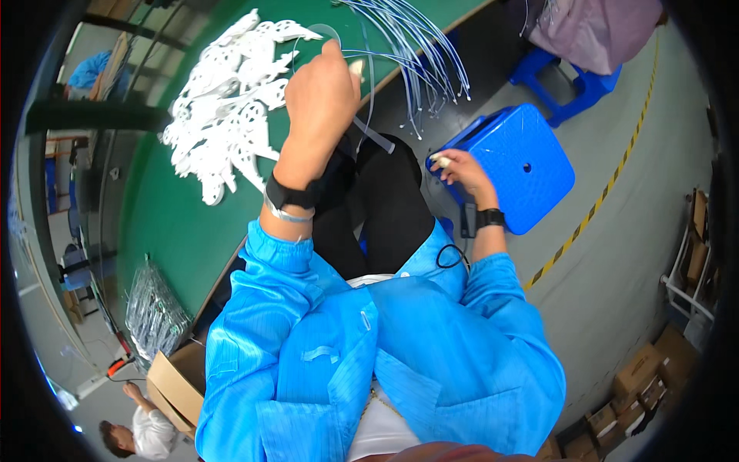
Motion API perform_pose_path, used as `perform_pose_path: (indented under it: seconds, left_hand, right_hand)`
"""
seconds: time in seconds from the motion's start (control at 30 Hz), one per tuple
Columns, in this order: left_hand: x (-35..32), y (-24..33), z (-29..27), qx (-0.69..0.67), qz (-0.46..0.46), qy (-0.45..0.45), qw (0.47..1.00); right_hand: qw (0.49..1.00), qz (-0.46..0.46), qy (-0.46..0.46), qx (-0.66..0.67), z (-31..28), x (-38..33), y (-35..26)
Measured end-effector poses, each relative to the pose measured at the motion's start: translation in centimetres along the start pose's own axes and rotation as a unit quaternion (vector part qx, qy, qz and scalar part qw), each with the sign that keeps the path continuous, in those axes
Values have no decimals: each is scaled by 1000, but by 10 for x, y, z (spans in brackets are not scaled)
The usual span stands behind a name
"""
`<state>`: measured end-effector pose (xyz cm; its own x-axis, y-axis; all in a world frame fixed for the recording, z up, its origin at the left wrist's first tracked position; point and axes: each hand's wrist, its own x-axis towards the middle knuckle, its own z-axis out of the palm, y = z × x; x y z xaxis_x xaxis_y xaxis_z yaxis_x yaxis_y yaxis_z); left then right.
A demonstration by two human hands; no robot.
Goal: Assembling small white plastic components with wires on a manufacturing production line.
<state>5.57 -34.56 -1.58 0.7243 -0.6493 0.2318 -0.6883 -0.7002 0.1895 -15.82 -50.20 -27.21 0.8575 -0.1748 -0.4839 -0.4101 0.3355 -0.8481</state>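
Observation:
My left hand [323,92] is closed over the green table, gripping a thin clear tube [372,85] that loops above the knuckles and hangs down beside the hand. A wider translucent sleeve [375,136] dangles above my lap. A pale cover sits on the thumb. To its left lies a heap of white plastic parts [231,92] with cut-out holes. Beside the blue stool [523,169], my right hand [465,171] has loosely bent fingers, somewhat apart, with pale covers on two tips. Nothing shows in it.
A bundle of blue-white thin cables [423,58] overhangs the green table's [146,215] edge. A bag of clear-wrapped items [154,308] and an open cardboard box [177,385] stand lower left. Another blue stool [566,88] carries a pinkish cloth [593,31]. A person [146,427] is at lower left.

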Motion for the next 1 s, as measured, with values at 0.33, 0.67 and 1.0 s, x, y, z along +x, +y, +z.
perform_pose_path:
  seconds: [0.33, 0.67, 1.0]
  left_hand:
    - [-4, 0, 58, 14, 29, 58, 998]
    - [-9, 9, 50, 4, -123, 40, 992]
    - [-20, 12, 55, 35, -149, 50, 987]
  right_hand:
    - [929, 52, 263, -255, -39, 100, 297]
    - [825, 68, 310, -468, -8, 220, 380]
    - [888, 37, 348, -299, 10, 314, 439]
